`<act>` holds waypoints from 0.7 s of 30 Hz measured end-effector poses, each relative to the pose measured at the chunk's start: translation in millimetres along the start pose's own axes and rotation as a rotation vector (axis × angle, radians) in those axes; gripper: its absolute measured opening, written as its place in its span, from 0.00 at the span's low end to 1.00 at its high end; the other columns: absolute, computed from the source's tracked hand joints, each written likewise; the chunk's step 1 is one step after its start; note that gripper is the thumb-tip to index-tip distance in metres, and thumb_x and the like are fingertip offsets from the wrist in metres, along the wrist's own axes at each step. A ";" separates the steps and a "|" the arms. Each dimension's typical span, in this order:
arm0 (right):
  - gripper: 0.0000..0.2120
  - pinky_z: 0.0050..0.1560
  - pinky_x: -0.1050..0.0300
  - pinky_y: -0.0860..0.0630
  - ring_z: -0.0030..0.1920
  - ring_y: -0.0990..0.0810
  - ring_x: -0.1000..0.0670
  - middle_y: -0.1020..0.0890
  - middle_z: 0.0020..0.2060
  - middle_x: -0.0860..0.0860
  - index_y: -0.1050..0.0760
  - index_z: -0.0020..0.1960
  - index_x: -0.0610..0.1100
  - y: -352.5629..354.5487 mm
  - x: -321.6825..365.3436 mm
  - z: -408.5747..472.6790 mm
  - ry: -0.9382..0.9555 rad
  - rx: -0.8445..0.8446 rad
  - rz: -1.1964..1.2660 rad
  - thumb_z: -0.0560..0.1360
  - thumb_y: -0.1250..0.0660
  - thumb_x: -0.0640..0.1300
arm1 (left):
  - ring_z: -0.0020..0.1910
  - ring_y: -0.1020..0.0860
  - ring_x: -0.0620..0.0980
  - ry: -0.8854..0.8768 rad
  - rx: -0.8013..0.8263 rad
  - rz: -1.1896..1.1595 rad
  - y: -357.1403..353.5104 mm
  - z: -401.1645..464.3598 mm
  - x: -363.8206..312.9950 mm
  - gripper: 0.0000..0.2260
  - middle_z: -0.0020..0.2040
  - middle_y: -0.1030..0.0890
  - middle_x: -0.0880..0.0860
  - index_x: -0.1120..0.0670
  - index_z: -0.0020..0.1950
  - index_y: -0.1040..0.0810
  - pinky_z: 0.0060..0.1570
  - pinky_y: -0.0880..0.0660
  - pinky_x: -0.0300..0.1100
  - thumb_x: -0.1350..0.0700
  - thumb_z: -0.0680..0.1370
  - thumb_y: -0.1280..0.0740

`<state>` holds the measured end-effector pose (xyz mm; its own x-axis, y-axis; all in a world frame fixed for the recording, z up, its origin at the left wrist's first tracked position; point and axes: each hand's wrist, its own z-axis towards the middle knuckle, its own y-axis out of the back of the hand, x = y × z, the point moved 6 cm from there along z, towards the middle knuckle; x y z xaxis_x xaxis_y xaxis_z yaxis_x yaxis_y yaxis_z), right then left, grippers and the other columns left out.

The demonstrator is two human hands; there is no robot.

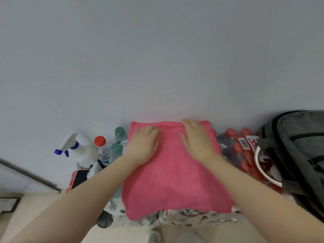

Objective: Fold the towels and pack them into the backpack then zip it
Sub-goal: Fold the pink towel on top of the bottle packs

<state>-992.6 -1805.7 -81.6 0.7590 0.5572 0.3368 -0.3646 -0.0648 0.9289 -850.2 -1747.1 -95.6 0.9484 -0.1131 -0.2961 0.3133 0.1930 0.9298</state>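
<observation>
The grey backpack [301, 155] stands at the right edge of the scene, well apart from the work, and whether its mouth is open cannot be told from here. The pink towel [175, 169] lies spread in the middle, reaching from the wall side down to the near edge over a patterned cloth [184, 218]. It looks like soft, thick terry in a rough rectangle, probably already doubled, its near left corner slightly rounded.

The step in hand appears to be smoothing before the next fold. To do it well, the person should sweep both palms outward to flatten it, then line up the edges before creasing. The left hand [145, 144] and the right hand [196, 141] both press flat on the far half, fingers straight, gripping nothing.
</observation>
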 end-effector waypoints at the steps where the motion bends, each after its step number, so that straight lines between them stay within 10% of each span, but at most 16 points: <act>1: 0.26 0.73 0.50 0.46 0.74 0.40 0.44 0.38 0.73 0.42 0.41 0.73 0.39 -15.6 10.5 -5.9 0.065 0.116 -0.027 0.78 0.47 0.48 | 0.65 0.29 0.60 0.021 0.113 0.015 -10.4 -4.1 -7.0 0.31 0.66 0.28 0.60 0.59 0.67 0.30 0.63 0.33 0.53 0.44 0.73 0.56; 6: 0.30 0.75 0.50 0.61 0.76 0.59 0.51 0.57 0.77 0.51 0.59 0.76 0.46 -40.3 -26.6 -40.3 -0.108 0.360 -0.188 0.80 0.54 0.57 | 0.76 0.55 0.50 0.179 0.285 0.191 -32.6 -40.1 8.9 0.50 0.77 0.55 0.52 0.51 0.76 0.56 0.72 0.60 0.46 0.26 0.60 0.75; 16: 0.28 0.74 0.48 0.48 0.75 0.48 0.43 0.49 0.76 0.44 0.50 0.76 0.40 9.9 -68.1 -134.1 -0.262 0.173 -0.126 0.80 0.50 0.53 | 0.75 0.48 0.57 0.477 0.151 0.046 -3.1 -126.6 -4.1 0.29 0.77 0.49 0.58 0.57 0.75 0.47 0.73 0.50 0.51 0.41 0.79 0.50; 21: 0.17 0.53 0.52 0.30 0.57 0.27 0.44 0.30 0.63 0.42 0.32 0.64 0.39 19.6 -62.5 -190.1 -0.393 -0.098 0.173 0.77 0.39 0.43 | 0.66 0.34 0.62 0.560 -0.105 -0.038 9.1 -169.2 -26.2 0.20 0.66 0.30 0.62 0.62 0.68 0.34 0.66 0.39 0.53 0.53 0.79 0.42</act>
<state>-1149.8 -1684.4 -113.6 0.8228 0.1861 0.5369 -0.5397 -0.0398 0.8409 -864.1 -1577.5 -116.3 0.8085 0.4062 -0.4258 0.3234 0.2978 0.8982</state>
